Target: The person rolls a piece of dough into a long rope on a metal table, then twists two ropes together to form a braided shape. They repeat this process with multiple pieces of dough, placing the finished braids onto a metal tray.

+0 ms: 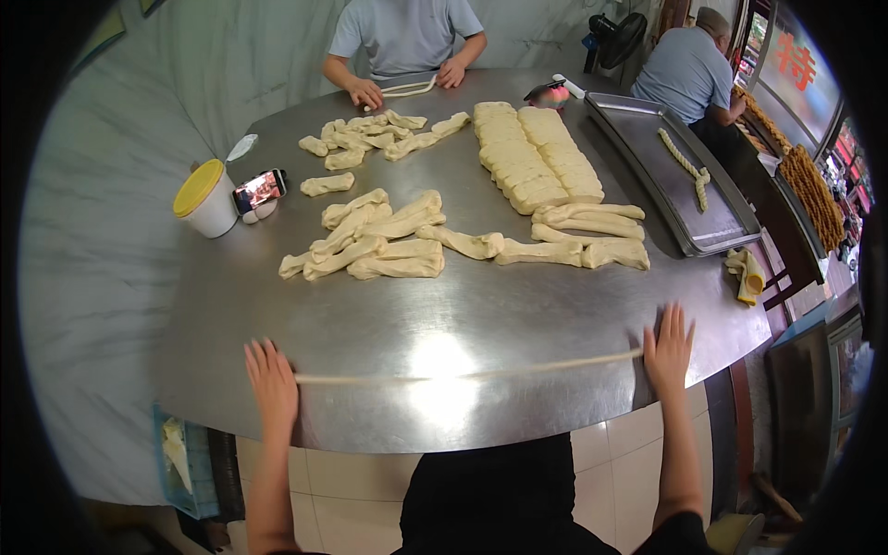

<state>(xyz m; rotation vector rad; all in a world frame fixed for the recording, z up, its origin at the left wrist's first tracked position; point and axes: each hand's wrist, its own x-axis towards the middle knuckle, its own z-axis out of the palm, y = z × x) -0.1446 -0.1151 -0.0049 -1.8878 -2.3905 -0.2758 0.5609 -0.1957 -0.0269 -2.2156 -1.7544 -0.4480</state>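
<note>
A long, thin dough rope stretches across the near part of the metal table, slightly blurred. Its left end runs under my left hand, which lies palm down with the fingers extended. At the other end, my right hand rests flat over the rope with its fingers spread. Both palms hide the rope's ends. Beyond the rope lies a pile of thick dough strips, some overlapping. A row of strips leads right from it, towards several smooth dough rolls below a scored dough slab.
Across the steel table, a person's hands work a dough rope near loose dough pieces. Left stand a yellow-lidded tub and a propped phone. A metal tray holds a twisted dough piece; gloves lie at the right edge.
</note>
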